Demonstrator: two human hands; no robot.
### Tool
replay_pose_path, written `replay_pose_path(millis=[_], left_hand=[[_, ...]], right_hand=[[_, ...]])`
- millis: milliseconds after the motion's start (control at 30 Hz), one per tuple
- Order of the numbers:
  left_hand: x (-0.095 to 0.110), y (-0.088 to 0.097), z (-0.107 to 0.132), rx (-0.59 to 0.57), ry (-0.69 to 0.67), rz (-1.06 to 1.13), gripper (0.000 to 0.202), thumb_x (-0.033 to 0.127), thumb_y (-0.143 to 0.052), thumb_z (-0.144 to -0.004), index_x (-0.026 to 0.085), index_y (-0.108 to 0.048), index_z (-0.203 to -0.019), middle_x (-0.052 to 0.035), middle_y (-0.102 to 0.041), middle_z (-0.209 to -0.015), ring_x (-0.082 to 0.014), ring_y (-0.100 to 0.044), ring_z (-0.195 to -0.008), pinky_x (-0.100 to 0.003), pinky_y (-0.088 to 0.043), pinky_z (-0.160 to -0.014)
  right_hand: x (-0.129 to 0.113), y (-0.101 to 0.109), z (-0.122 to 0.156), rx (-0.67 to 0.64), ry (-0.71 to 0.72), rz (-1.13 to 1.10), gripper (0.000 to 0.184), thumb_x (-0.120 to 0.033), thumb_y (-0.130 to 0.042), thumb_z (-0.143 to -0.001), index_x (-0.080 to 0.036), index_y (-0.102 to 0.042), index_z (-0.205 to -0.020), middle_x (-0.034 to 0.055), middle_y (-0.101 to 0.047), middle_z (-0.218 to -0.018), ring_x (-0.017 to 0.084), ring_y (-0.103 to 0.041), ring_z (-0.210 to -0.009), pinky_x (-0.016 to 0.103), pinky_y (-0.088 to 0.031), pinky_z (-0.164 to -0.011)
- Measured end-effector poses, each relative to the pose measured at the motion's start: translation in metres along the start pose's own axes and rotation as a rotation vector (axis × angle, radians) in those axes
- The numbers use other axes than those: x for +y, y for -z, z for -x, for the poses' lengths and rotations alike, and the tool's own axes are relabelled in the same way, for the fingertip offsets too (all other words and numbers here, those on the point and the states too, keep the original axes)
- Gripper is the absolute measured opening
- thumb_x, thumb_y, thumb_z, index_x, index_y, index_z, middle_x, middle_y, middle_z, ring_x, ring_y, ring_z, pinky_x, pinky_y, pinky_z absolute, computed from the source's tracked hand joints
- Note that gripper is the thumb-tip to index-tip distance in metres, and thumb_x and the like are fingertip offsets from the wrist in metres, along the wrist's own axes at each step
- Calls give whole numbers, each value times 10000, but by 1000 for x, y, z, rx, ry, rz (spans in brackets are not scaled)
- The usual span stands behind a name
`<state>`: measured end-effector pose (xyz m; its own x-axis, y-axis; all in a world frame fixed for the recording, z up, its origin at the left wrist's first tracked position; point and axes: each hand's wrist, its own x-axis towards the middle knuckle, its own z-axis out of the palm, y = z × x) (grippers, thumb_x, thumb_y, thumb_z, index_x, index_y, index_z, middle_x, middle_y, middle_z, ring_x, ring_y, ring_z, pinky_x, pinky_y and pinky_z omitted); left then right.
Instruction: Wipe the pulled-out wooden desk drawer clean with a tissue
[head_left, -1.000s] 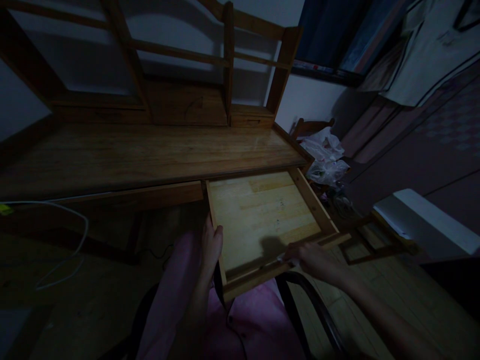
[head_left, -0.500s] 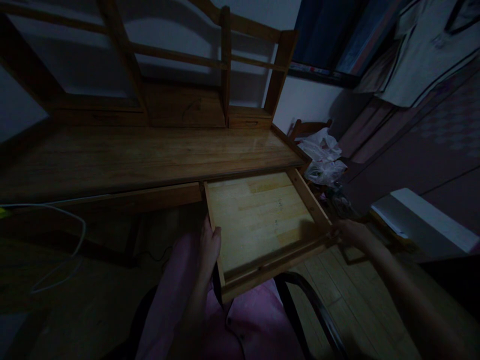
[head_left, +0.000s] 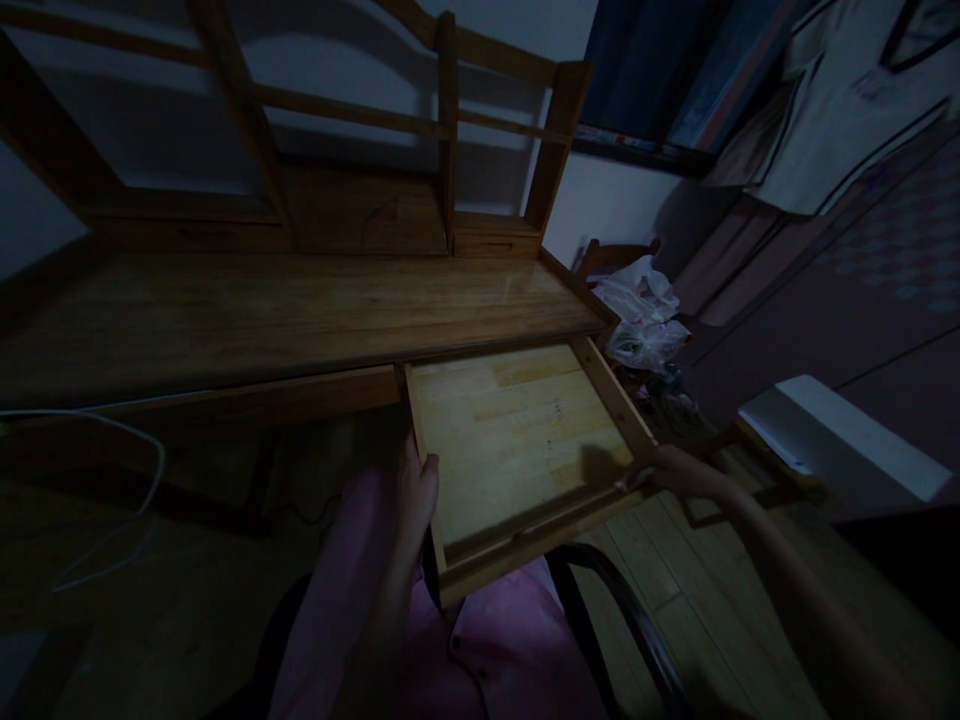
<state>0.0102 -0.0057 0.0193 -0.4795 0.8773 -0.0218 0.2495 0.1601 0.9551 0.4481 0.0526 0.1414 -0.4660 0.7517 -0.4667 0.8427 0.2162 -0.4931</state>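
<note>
A pulled-out wooden drawer [head_left: 517, 440] juts from the desk over my lap, its pale bottom bare. My left hand [head_left: 418, 487] grips the drawer's left side wall, thumb on top and fingers outside. At the front right corner, my right hand [head_left: 660, 470] is closed over the front rim. A small white wad, like a tissue [head_left: 622, 487], pokes out under its fingertips; most of it is hidden. The hand casts a shadow on the drawer bottom.
The desk top [head_left: 322, 300] carries a wooden shelf unit [head_left: 446, 140]. Plastic bags [head_left: 641, 310] lie on a chair at the right. A black chair armrest [head_left: 630, 610] is beneath the drawer. A white cable [head_left: 157, 460] loops at the left.
My right hand has moved left from the drawer's outer corner onto the front rim, and the white wad now shows under its fingers. My left hand keeps its grip on the side wall.
</note>
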Motion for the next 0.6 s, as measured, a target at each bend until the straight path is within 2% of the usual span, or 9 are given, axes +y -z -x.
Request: replay_pose_path(millis=[200, 333, 467, 600], left_hand=[[0, 1, 0, 1, -12, 0, 624, 237, -487, -877, 210, -374, -1490, -109, -505, -1465, -278, -479, -1341, -448, -362, -1138], [-1, 1, 0, 0, -37, -3, 616, 228, -485, -872, 223, -385, -1480, -104, -514, -1457, -277, -484, -1338, -458, -365, -1136], [-1, 1, -1, -2, -58, -12, 616, 223, -483, -865, 209, -391, -1474, -115, -521, -1445, -280, -494, -1326, -455, -375, -1128], [1, 1, -1, -3, -60, -19, 617, 225, -477, -866, 197, -387, -1476, -124, -506, -1457, -286, -482, -1337, -451, -374, -1128]], right_hand=[[-70, -40, -17, -103, 274, -175, 530, -44, -420, -613, -176, -789, -969, 48, -766, -962, 163, -708, -900, 253, -506, -838], [-111, -66, -28, -159, 354, -209, 514, -8, -435, -610, -165, -791, -947, 47, -766, -948, 146, -710, -858, 221, -501, -774], [-146, -86, -31, -75, 382, -84, 487, 4, -486, -643, -223, -793, -945, 20, -770, -923, 145, -712, -858, 210, -479, -769], [-168, -99, -28, -24, 400, -26, 484, 2, -492, -678, -259, -790, -954, 12, -772, -966, 153, -707, -920, 220, -465, -805]])
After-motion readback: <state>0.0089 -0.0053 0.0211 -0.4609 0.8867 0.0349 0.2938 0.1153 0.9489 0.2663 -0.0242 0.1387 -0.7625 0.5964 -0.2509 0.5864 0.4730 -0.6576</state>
